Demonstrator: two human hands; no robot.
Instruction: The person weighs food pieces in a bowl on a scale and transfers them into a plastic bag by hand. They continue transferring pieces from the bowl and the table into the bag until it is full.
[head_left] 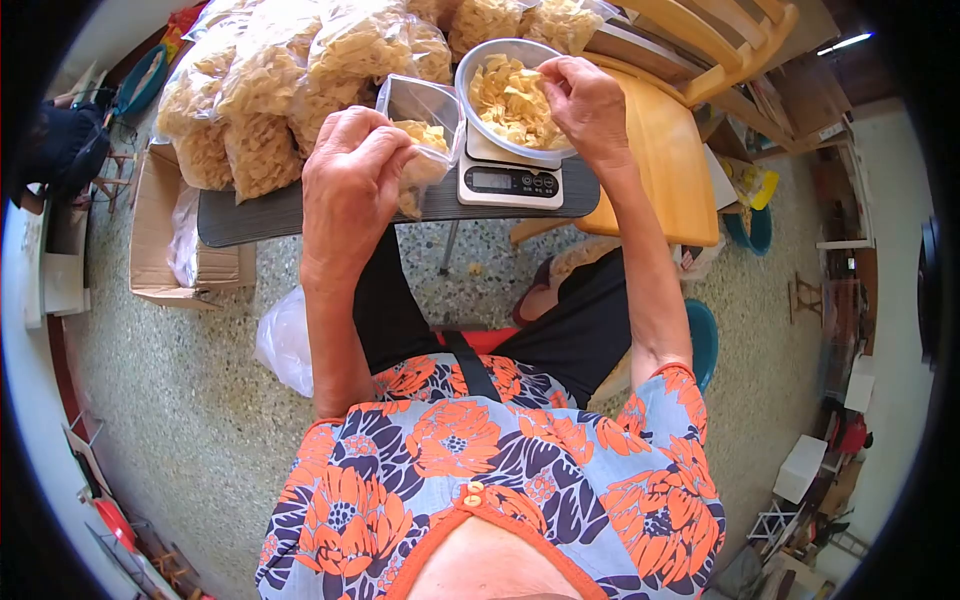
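Note:
My left hand [352, 175] is closed on the edge of a clear plastic bag [425, 108], holding its mouth wide. Some pale yellow flakes lie inside the bag, low down. A round, whitish plastic bowl [467, 103] of dry, curled yellow flakes [512, 98] rests on a small digital scale [510, 186]. Over the bowl's right side, my right hand [590, 108] has its thumb and fingers pinched together. Whatever sits between those fingertips is hidden. The bag's opening is just left of the bowl.
Filled bags of flakes [265, 75] are piled on the back left of the dark table [260, 228]. A wooden chair [655, 150] stands at the right. An open cardboard box [155, 235] and a plastic bag [287, 340] are on the floor. Another person [70, 145] is at far left.

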